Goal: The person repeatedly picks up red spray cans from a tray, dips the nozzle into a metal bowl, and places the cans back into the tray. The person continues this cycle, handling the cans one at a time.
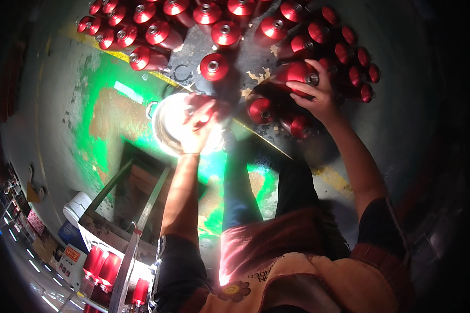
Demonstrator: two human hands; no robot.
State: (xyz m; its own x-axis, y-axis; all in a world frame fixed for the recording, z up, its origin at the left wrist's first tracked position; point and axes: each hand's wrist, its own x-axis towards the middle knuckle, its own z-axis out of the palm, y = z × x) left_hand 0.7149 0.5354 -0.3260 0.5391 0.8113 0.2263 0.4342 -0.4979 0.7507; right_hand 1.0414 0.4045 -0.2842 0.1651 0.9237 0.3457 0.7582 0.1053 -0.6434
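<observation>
The right hand (318,96) is wrapped over the rounded shoulder of a glossy red metal cylinder (297,73), fingers closed on it beside its silver neck. The left hand (197,128) clasps a second red cylinder (201,103) above a glaring round steel pan (164,125). More cylinders (214,31) stand packed beyond both hands on the worn, flaking floor (115,115).

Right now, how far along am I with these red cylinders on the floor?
Done, it seems: many red cylinders already stand in rows on the floor. In hand: your left hand has a grip on one over a glaring bright round spot, while your right hand grips another cylinder. Possibly left: more red cylinders in the rack at lower left.
</observation>
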